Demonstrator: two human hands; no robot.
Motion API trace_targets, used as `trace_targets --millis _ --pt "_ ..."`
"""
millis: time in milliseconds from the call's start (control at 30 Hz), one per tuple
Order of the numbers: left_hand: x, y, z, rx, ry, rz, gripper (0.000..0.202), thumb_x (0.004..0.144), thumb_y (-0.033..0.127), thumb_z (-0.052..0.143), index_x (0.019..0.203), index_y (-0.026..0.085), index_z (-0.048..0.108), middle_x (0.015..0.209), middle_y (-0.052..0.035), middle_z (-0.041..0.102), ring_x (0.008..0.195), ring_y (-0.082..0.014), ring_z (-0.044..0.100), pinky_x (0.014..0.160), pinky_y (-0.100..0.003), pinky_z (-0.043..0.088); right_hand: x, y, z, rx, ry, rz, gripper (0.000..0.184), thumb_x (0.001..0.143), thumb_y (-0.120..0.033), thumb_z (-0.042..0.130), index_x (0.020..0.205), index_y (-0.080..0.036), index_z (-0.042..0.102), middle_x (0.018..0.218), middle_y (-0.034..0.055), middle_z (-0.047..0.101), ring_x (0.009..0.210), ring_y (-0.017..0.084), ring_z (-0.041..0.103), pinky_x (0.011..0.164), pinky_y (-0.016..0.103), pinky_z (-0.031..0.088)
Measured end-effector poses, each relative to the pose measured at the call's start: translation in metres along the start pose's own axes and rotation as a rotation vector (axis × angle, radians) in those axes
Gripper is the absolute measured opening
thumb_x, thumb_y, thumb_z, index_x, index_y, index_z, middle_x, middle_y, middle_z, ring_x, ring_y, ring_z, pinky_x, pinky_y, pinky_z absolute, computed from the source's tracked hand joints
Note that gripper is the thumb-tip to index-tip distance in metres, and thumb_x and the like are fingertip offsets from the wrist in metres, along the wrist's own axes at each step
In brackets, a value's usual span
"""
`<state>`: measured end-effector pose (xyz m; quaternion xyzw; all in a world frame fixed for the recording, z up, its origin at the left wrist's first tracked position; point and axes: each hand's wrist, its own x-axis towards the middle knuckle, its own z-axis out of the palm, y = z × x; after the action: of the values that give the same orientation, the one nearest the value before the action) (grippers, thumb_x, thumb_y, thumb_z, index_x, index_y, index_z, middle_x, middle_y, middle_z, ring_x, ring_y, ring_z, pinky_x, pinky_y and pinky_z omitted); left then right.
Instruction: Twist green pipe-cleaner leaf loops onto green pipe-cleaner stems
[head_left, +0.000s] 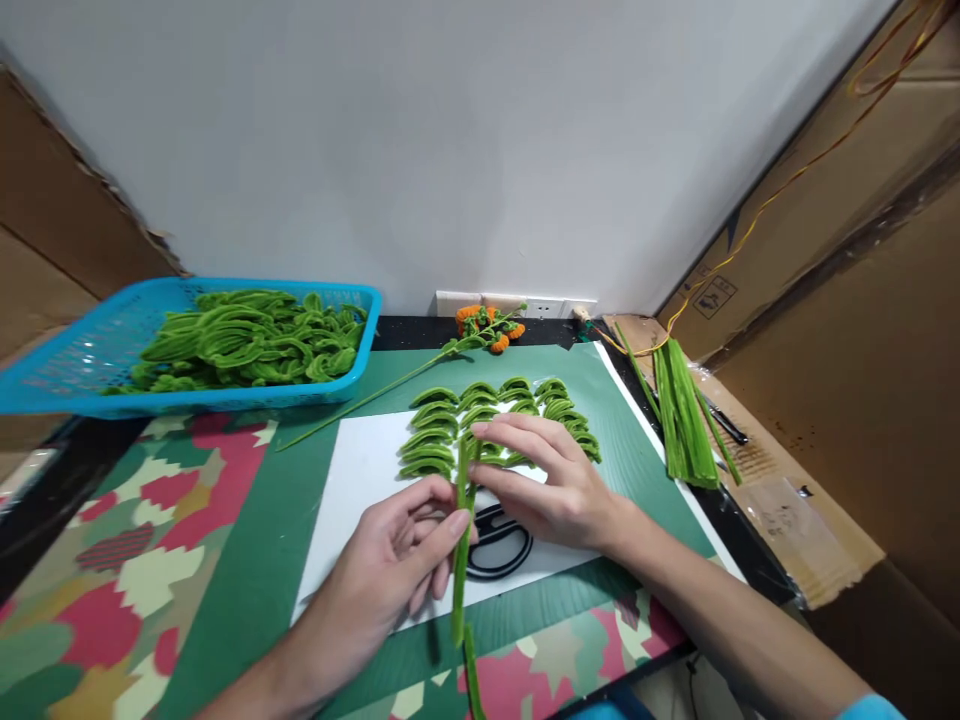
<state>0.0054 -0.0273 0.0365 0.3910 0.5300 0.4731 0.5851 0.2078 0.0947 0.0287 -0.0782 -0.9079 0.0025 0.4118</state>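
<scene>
My left hand (412, 545) pinches fuzzy green pipe cleaners (460, 575) between thumb and fingers, holding them roughly upright over the white sheet. At their upper part, my right hand (551, 480) has its curved fingertips on a green strand; its thumb is mostly hidden. Below my left hand, the lower end of a second green strand (472, 670) hangs toward the table's front edge. Black-handled scissors (501, 572) lie beneath my hands, their blades hidden. Beyond them, short curved green pieces (429, 436) are laid out in columns, partly covered by my right hand.
At the back left stands a blue basket (225, 402) heaped with green fuzzy pieces (247, 340). A stem with orange flowers (491, 325) lies behind the laid-out pieces. A bundle of long green pipe cleaners (684, 420) rests at right, near cardboard (832, 530).
</scene>
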Motion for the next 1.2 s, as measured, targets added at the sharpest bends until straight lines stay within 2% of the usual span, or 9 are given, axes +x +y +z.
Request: trace_targets --millis 200,333,467,567,733,867,1000,1133,1200 --pt "-0.001 0.003 0.003 -0.091 0.030 0.035 0.046 0.088 0.054 0.086 0.107 0.021 0.059 0.069 0.0021 0.072 0.034 -0.0080 0.052 0.032 -0.015 0.036 0.001 -0.008 -0.006 0.027 0.012 0.004 0.055 0.097 -0.006 0.058 0.151 -0.019 0.059 0.154 0.0160 0.065 0.149 0.029 0.054 0.117 0.050 0.056" --pt "-0.004 0.008 0.002 -0.118 0.070 0.050 0.053 0.087 0.049 0.090 0.118 0.022 0.057 0.069 0.0025 0.073 0.038 -0.0078 0.054 0.036 -0.013 0.041 0.001 -0.010 -0.005 0.057 0.044 -0.025 0.067 0.098 -0.006 0.053 0.164 -0.016 0.046 0.125 0.0147 0.077 0.116 0.027 0.070 0.094 0.044 0.064" --pt "-0.006 0.011 0.002 -0.126 0.105 0.109 0.056 0.084 0.043 0.095 0.119 0.022 0.057 0.067 0.0034 0.072 0.042 -0.0079 0.056 0.039 -0.012 0.042 0.002 -0.009 -0.002 0.148 0.052 -0.102 0.067 0.101 -0.005 0.048 0.166 -0.005 0.036 0.103 0.0122 0.080 0.090 0.024 0.072 0.075 0.038 0.064" --pt "-0.006 0.013 0.003 -0.089 0.092 0.098 0.056 0.085 0.043 0.093 0.119 0.023 0.054 0.067 0.0031 0.074 0.035 -0.0061 0.049 0.034 -0.012 0.038 0.003 -0.008 -0.002 0.140 0.023 -0.132 0.056 0.105 -0.008 0.048 0.160 -0.006 0.045 0.109 0.0132 0.081 0.099 0.025 0.076 0.083 0.039 0.066" --pt "-0.007 0.015 0.005 -0.031 0.087 0.063 0.060 0.083 0.047 0.094 0.118 0.024 0.052 0.066 0.0033 0.073 0.037 -0.0081 0.055 0.035 -0.012 0.042 0.003 -0.007 -0.003 0.153 0.013 -0.130 0.055 0.106 -0.010 0.050 0.161 -0.008 0.046 0.121 0.0147 0.081 0.121 0.025 0.075 0.099 0.041 0.066" --pt "-0.007 0.015 0.005 -0.021 0.074 0.045 0.064 0.081 0.047 0.095 0.120 0.025 0.050 0.066 0.0037 0.073 0.037 -0.0080 0.055 0.036 -0.012 0.042 0.002 -0.006 -0.002 0.159 -0.006 -0.108 0.061 0.105 -0.008 0.048 0.166 -0.009 0.039 0.120 0.0137 0.081 0.122 0.024 0.075 0.100 0.040 0.067" --pt "-0.006 0.015 0.005 -0.031 0.058 0.043 0.069 0.081 0.048 0.096 0.124 0.026 0.046 0.063 0.0031 0.074 0.037 -0.0091 0.054 0.037 -0.013 0.042 0.000 -0.008 0.000 0.163 -0.027 -0.116 0.053 0.108 -0.012 0.053 0.161 -0.011 0.048 0.123 0.0115 0.081 0.127 0.026 0.074 0.100 0.040 0.067" --pt "-0.004 0.015 0.004 -0.027 0.015 -0.004 0.067 0.083 0.053 0.092 0.124 0.022 0.050 0.066 -0.0014 0.077 0.037 -0.0090 0.054 0.037 -0.014 0.039 0.001 -0.007 -0.003 0.157 0.011 -0.077 0.058 0.105 -0.007 0.053 0.163 -0.009 0.046 0.138 0.0147 0.076 0.145 0.029 0.063 0.112 0.045 0.063" --pt "-0.005 0.014 0.004 -0.011 -0.037 -0.048 0.056 0.089 0.059 0.085 0.114 0.019 0.056 0.062 -0.0024 0.075 0.036 -0.0069 0.049 0.037 -0.013 0.033 0.001 -0.004 -0.006 0.133 0.033 -0.032 0.067 0.102 -0.002 0.049 0.168 -0.011 0.038 0.146 0.0156 0.072 0.152 0.028 0.056 0.117 0.048 0.060"
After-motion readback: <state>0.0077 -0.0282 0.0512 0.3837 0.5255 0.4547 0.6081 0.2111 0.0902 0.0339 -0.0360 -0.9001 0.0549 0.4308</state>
